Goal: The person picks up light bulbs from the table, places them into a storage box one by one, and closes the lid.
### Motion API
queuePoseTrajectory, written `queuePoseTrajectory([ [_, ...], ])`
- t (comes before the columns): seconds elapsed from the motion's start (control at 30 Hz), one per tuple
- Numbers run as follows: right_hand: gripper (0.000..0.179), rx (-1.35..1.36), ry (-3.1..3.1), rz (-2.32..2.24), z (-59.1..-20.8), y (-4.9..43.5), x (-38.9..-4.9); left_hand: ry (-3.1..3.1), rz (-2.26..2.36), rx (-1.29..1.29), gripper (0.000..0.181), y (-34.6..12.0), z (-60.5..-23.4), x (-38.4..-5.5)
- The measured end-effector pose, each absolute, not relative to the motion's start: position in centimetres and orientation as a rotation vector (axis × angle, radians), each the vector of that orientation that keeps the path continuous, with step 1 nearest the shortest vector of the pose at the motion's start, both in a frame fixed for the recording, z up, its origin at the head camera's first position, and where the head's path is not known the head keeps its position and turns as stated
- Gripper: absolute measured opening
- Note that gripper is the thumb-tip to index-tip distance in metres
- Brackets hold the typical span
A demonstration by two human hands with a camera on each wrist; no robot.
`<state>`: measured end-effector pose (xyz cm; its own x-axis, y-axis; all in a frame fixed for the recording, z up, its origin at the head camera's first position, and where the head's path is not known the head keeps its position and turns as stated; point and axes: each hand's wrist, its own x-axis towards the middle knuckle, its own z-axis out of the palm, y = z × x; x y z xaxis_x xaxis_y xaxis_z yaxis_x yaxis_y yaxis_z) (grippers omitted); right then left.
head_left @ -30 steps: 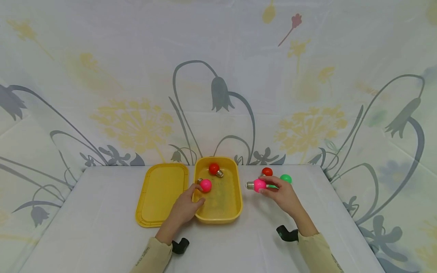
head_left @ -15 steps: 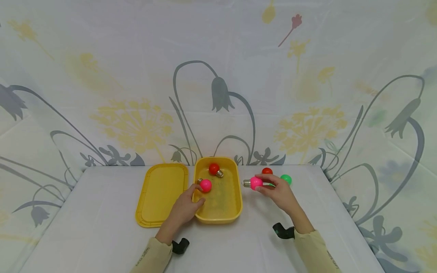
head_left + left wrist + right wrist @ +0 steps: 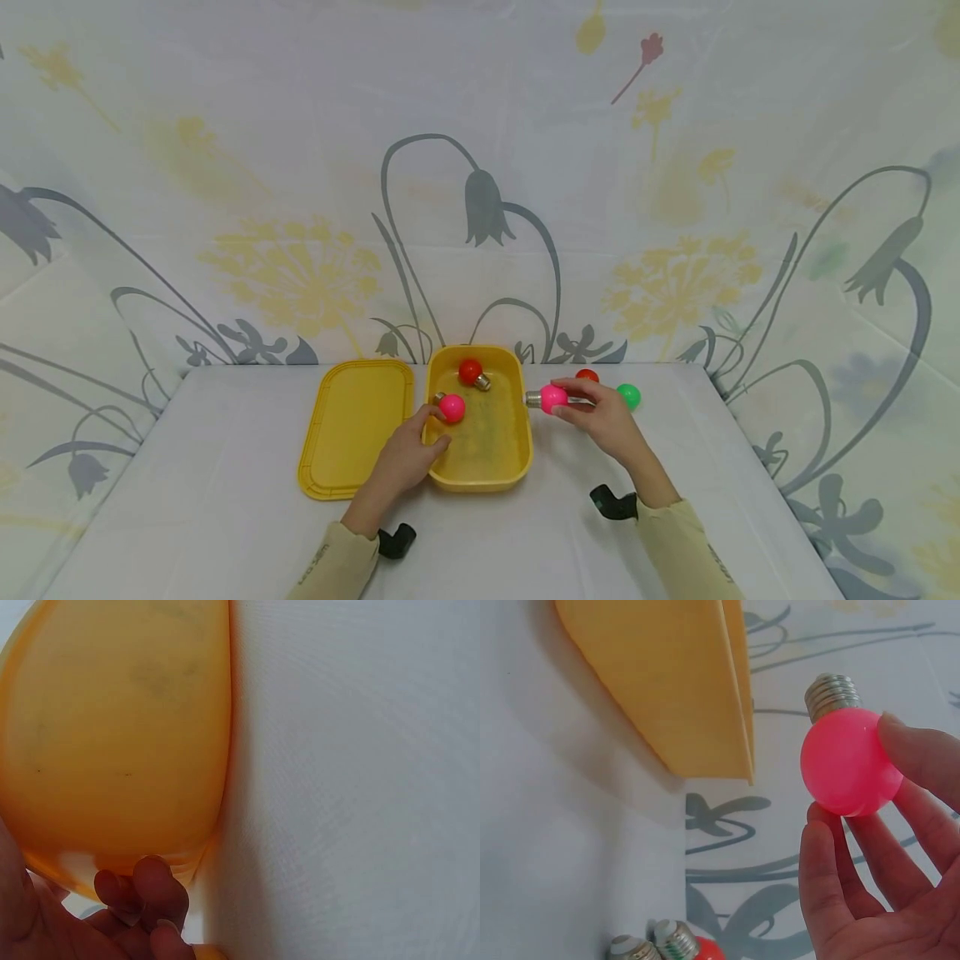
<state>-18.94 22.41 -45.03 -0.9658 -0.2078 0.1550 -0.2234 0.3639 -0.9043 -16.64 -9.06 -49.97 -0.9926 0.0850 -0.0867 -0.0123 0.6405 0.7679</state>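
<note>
My right hand (image 3: 611, 425) pinches a pink light bulb (image 3: 553, 399) by its round globe, metal screw base pointing left toward the container. In the right wrist view the pink bulb (image 3: 851, 761) sits between thumb and fingertips, with the base free. A yellow plastic container (image 3: 487, 485) stands at the middle of the table. Its left rim is gripped by my left hand (image 3: 405, 457), whose curled fingers (image 3: 161, 889) show against the yellow wall in the left wrist view. Inside lie another pink bulb (image 3: 452, 407), near the left fingertips, and a red bulb (image 3: 470, 372) farther back.
The flat yellow lid (image 3: 352, 429) lies left of the container. Behind the right hand are a partly hidden red bulb (image 3: 587, 375) and a green bulb (image 3: 629, 396). A patterned cloth backdrop (image 3: 480, 275) rises at the table's back edge.
My right hand has moved left with the pink bulb, whose base now reaches the container's right rim. The left hand and the container have stayed in place.
</note>
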Motion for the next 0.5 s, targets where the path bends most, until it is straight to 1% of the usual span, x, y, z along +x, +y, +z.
queuePoseTrajectory([
  [0.5,0.045,0.426,-2.635,1.697,-44.3,20.5,-19.7,2.742,1.296,0.071,0.032,-9.1,-49.8,-16.6],
])
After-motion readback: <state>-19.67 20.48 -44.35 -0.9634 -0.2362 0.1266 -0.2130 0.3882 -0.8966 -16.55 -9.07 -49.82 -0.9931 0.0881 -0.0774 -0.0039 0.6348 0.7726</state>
